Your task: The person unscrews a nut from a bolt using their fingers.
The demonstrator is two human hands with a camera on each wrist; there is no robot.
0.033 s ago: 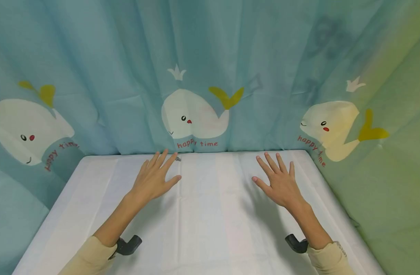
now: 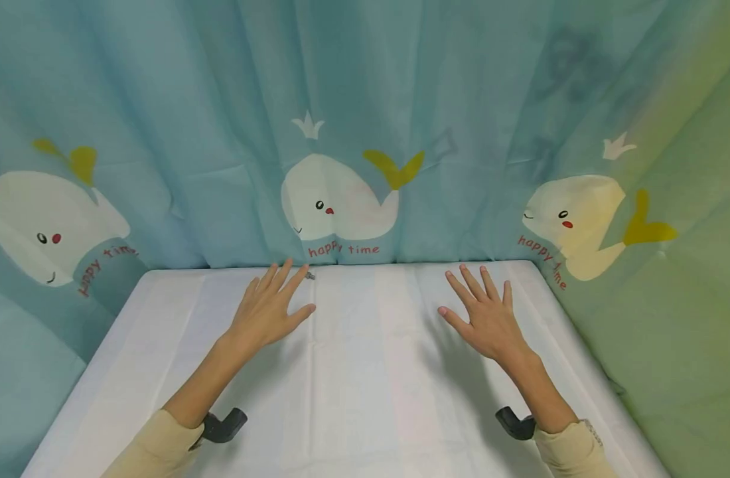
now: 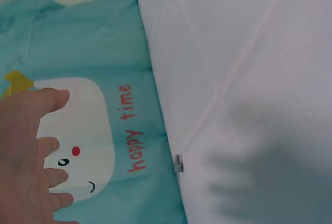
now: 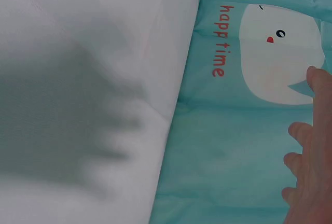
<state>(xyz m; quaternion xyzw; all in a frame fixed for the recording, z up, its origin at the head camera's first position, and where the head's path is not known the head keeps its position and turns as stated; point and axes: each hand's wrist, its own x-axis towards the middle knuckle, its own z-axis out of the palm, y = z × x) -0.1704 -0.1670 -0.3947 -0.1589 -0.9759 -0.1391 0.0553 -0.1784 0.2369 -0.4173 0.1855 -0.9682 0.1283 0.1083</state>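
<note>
the grey object (image 3: 178, 165) is too small to identify, and the head view cuts off both sleeves (image 2: 152, 445).

Blue-green curtains (image 2: 233, 99) printed with white whales (image 2: 347, 206) surround a pale, cloth-covered table (image 2: 353, 392) on three sides.

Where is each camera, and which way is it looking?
Head: worn on the head, looking forward and down at the table and curtain; the left hand, right hand, forearms and sleeves show.
Left wrist: worn there, turned sideways, looking past the left hand, at the picture's left, to the curtain and table edge.
Right wrist: worn there, also sideways, looking past the right hand, at the picture's right, to the curtain and table edge.
Both wrist views share the middle whale and a small metal bit.
</note>
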